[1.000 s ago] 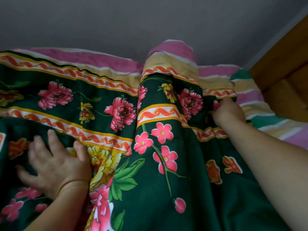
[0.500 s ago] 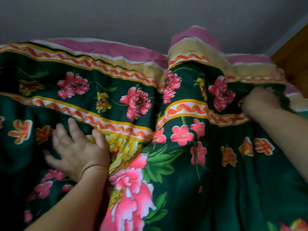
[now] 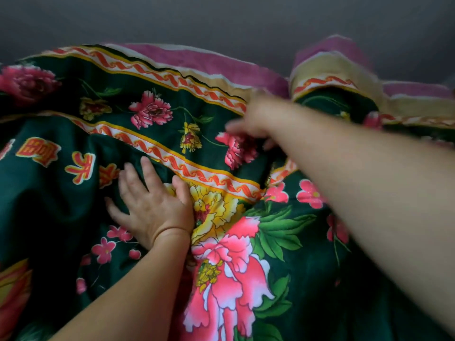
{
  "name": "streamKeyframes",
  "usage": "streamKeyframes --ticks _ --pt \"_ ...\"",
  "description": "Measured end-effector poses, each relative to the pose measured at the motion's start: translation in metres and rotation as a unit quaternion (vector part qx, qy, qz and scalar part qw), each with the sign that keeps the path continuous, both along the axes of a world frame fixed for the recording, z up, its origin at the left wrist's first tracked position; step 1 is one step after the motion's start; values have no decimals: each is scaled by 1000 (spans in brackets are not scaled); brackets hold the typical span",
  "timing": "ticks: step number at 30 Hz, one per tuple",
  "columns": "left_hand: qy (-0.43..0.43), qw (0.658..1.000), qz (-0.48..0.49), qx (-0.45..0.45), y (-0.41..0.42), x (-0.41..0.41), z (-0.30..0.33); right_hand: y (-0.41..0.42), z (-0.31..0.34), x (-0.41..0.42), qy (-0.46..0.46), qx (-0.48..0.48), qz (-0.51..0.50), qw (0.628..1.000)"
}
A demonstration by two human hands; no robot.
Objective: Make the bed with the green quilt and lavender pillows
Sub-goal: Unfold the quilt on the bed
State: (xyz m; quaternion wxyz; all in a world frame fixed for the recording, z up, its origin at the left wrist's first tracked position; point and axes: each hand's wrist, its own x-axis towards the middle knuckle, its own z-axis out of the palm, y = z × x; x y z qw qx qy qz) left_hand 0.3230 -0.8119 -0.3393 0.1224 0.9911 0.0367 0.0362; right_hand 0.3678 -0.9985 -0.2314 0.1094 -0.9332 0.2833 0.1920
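The dark green quilt with pink and yellow flowers and orange-patterned bands fills most of the view. My left hand lies flat on it with spread fingers, pressing the cloth just left of a yellow flower. My right hand is blurred with motion above the quilt's upper band, fingers stretched to the left and holding nothing. A raised fold of quilt stands at the upper right. No lavender pillows are in view.
A striped pink and tan sheet shows along the quilt's far edge. Behind it runs a grey wall.
My right hand has let go of the quilt at the right and swung left across it. The left hand stays pressed in place. The view has shifted left.
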Motion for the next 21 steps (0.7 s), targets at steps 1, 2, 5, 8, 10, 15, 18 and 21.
streamKeyframes --ticks 1,2,5,8,10,15,18,21 --pt "3 1000 1 4 0 -1 0 2 -16 1 37 8 -39 999" --pt "7 1000 -2 9 -1 -1 1 1 -25 0 43 11 -85 995" --pt "10 1000 2 24 -2 2 0 -9 -40 8 -66 41 -135 988" --pt "9 1000 2 19 0 0 -1 -15 -32 1 -215 32 -95 971" --pt "2 1000 9 12 -1 3 -1 -10 -23 7 -300 26 -42 953" --pt "-10 999 23 -30 -5 14 2 58 -16 56 -551 -21 122 825" --pt "-22 999 23 -24 -4 14 0 57 -52 59 -470 13 88 878" --pt "-4 1000 26 -6 -6 13 -2 25 -72 41 -339 65 -1 938"
